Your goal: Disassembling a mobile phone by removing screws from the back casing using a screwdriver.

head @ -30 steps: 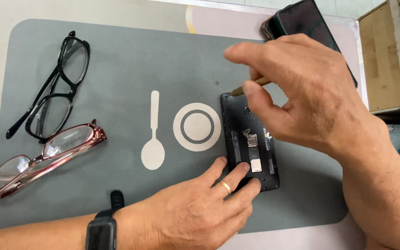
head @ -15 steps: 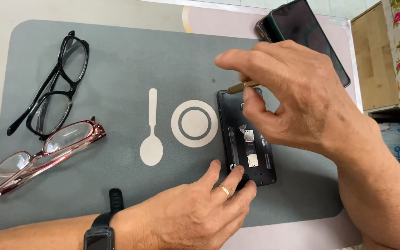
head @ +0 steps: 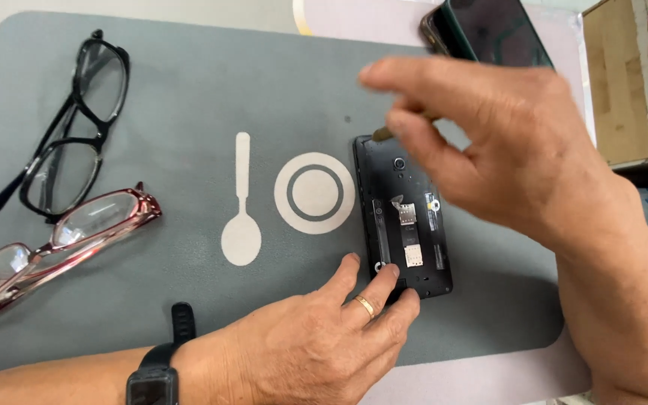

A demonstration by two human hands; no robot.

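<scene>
Below, on a grey mat (head: 189, 315) (pale table), hands: left (head: 316, 345) pins phone (head: 406, 217), right (head: 489, 142) pinches tool (head: 382, 134).

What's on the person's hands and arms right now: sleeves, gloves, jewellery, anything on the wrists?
No gloves or sleeves show. The left hand wears a plain gold-coloured ring and a black watch with a dark strap on its wrist. The right hand shows nothing worn.

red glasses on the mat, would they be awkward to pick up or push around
The red glasses lie with thin arms folded on the grey mat, so they probably feel light and lift easily by the frame. The lenses look exposed, so likely scratch-prone. Pushed, they would probably drag and pivot on the mat's matte surface rather than slide straight.
</scene>
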